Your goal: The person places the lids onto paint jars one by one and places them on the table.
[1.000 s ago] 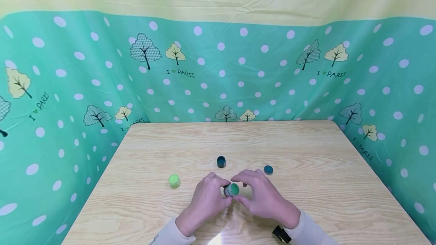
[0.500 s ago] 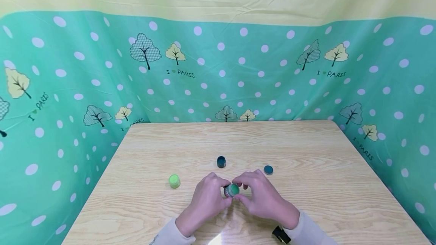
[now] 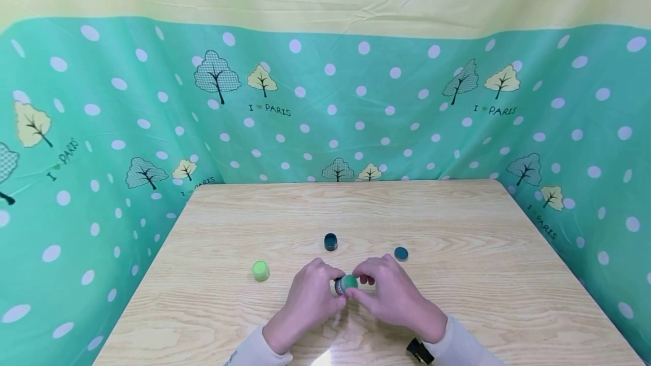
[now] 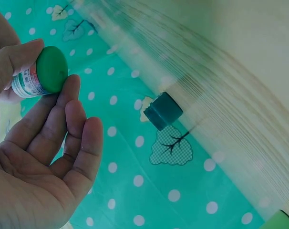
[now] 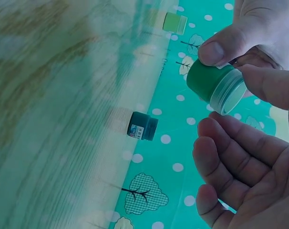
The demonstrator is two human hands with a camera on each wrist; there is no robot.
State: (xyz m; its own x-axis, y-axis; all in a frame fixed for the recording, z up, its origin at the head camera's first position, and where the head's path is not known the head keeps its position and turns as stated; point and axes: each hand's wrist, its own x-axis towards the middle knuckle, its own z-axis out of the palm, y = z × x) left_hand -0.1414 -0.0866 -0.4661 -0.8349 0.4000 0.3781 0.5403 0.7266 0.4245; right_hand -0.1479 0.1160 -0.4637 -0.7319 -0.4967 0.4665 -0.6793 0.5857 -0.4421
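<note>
In the head view my left hand point(image 3: 312, 292) holds a small green paint jar point(image 3: 339, 285), tilted with its lid point(image 3: 348, 282) toward the right. My right hand point(image 3: 394, 295) has its thumb and index finger at opposite sides of the lid. The right wrist view shows the jar's green body point(image 5: 204, 81) under the left thumb, and the pale translucent lid point(image 5: 229, 93) against the right thumb. The other right fingers curl loosely below it. In the left wrist view the green jar body point(image 4: 52, 70) lies between the left thumb and fingertips.
Beyond the hands stands a dark teal jar point(image 3: 330, 242) without its lid. A dark teal round lid point(image 3: 400, 253) lies to its right on the wooden table point(image 3: 229, 321). A light green jar point(image 3: 260, 270) stands at the left. A polka-dot cloth point(image 3: 325, 129) hangs around the table.
The right thumb and index finger have drawn in on the jar's lid and shifted slightly rightward at the fingertips. The left hand and the jar have stayed nearly in place.
</note>
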